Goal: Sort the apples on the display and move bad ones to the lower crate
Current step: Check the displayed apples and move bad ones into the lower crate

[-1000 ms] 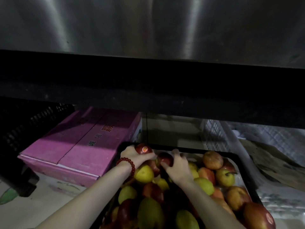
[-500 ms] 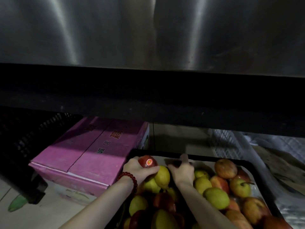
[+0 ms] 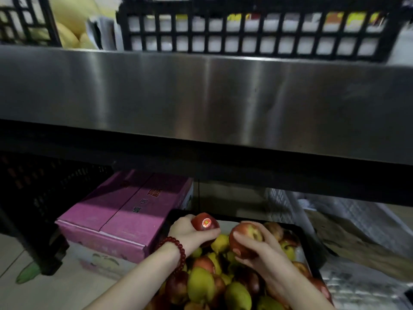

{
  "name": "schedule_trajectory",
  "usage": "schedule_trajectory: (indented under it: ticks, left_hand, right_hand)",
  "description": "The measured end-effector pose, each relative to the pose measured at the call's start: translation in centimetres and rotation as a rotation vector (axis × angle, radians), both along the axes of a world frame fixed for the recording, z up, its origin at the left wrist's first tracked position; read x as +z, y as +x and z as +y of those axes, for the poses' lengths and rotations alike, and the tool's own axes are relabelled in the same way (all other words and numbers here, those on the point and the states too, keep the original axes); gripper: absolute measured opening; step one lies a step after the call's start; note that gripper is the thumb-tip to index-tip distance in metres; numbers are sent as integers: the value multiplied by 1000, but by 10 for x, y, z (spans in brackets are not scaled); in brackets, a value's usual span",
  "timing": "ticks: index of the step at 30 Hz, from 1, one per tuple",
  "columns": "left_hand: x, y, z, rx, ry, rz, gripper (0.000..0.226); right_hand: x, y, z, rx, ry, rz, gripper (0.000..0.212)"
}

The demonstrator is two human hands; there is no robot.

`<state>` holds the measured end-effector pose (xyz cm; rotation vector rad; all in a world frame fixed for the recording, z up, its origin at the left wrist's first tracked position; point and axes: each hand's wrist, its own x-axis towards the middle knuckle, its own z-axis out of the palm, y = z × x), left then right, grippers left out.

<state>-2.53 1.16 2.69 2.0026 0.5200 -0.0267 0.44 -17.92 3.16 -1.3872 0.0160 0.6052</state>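
Observation:
A black lower crate (image 3: 310, 253) on the floor holds several red, yellow and green fruits (image 3: 201, 285). My left hand (image 3: 190, 234), with a red bead bracelet on its wrist, grips a dark red apple with a sticker (image 3: 204, 221) above the crate's far left corner. My right hand (image 3: 261, 251) holds a red-and-yellow apple (image 3: 244, 237) just above the pile, its fingers curled round it.
A steel display shelf front (image 3: 201, 97) overhangs the crate. Black crates (image 3: 245, 30) with yellow fruit (image 3: 67, 30) stand on top. A pink cardboard box (image 3: 125, 215) lies left of the crate, a dark crate (image 3: 33, 198) further left, white crates (image 3: 357, 220) to the right.
The camera has tilted up, which reveals the top display crates. My right hand has lifted a red-and-yellow apple out of the pile. My left hand still grips the stickered apple.

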Motion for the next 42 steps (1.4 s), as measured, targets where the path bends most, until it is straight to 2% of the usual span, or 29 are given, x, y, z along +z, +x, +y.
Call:
schedule_trajectory:
  ticks: [4,6,9,12,17,21,24,27,31,35,40,42]
  left_hand:
    - [36,-33,-20,-5,-44,-89,40]
    - [53,-49,-25,11,-62,-128,34]
    - [81,-69,-28,21,-96,-194,41]
    - [110,-85,-26,26,-112,-261,47]
    - [166,-104,-21,21,-100,-413,61]
    - [224,-97,-16,-22,-96,-582,56]
    - [280,-72,-12,-86,-120,-648,59]
    - [338,-36,-5,-89,-106,-679,63]
    - [398,15,12,-48,-57,-634,66]
    - [435,64,30,-2,-13,-540,50]
    - [461,107,40,-49,139,-377,41]
    - [461,118,42,-98,274,-253,56]
  right_hand:
    - [24,-36,-26,-58,-100,-126,80]
    - [35,-48,-38,-99,-158,-259,88]
    - [61,-66,-52,-127,-201,-440,72]
    - [92,-76,-61,-200,-135,-540,53]
    - [149,-85,-57,-328,-81,-796,59]
    - [204,-82,-39,-289,-26,-956,57]
    - [246,-65,-23,-294,49,-964,54]
    - [294,-36,-10,-310,38,-957,55]
    - [355,6,7,-381,-5,-926,56]
    - [400,45,17,-396,-102,-894,61]
    - [428,88,23,-359,-421,-902,53]
    - [426,101,25,-312,-549,-851,55]
